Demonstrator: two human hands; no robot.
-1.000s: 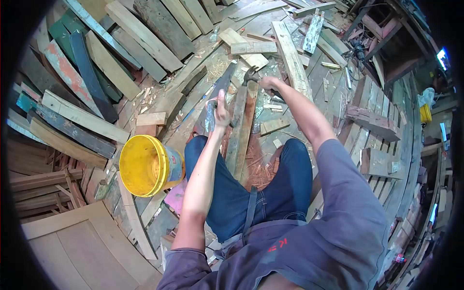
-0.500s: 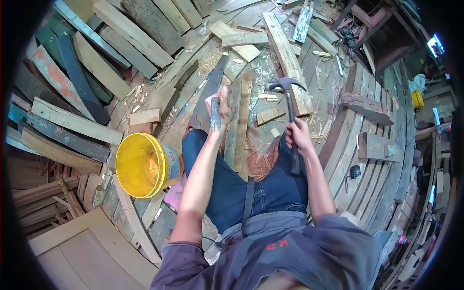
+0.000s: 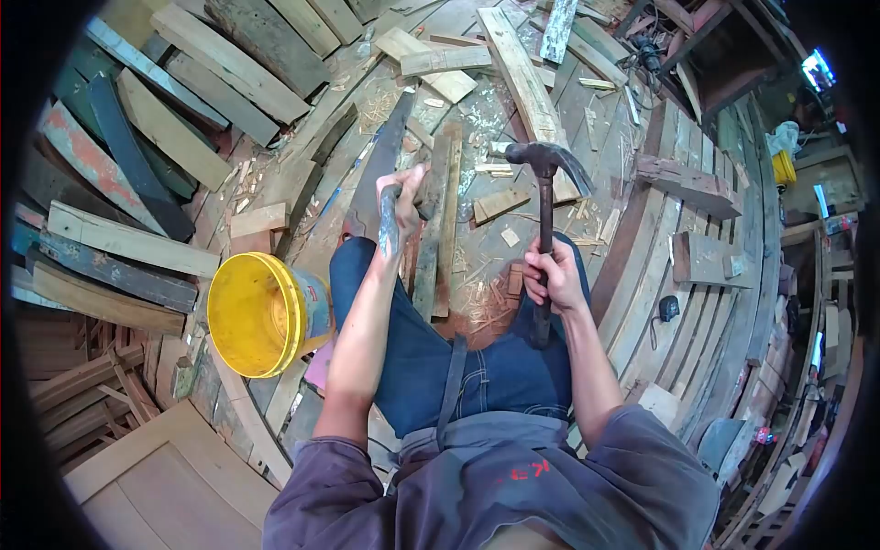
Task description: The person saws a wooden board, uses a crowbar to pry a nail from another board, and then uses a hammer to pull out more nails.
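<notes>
My right hand (image 3: 554, 276) grips the dark handle of a claw hammer (image 3: 544, 174), held upright with its rusty head raised over the planks. My left hand (image 3: 405, 192) is closed around a grey metal chisel (image 3: 389, 220), set against a long narrow wooden plank (image 3: 438, 225) that runs away from me between my knees. I am seated in blue jeans and a grey shirt. Reddish wood chips (image 3: 481, 302) lie on the floor between my legs.
A yellow bucket (image 3: 257, 313) lies tilted by my left knee. Loose painted and bare boards (image 3: 174, 137) cover the floor on the left and far side. Curved plank ribs (image 3: 715, 275) run along the right. A pale wooden panel (image 3: 147, 477) sits at the lower left.
The hammer was down at the plank a second ago; my right hand has pulled it back and lifted it upright near my right knee. My left hand keeps the chisel on the plank.
</notes>
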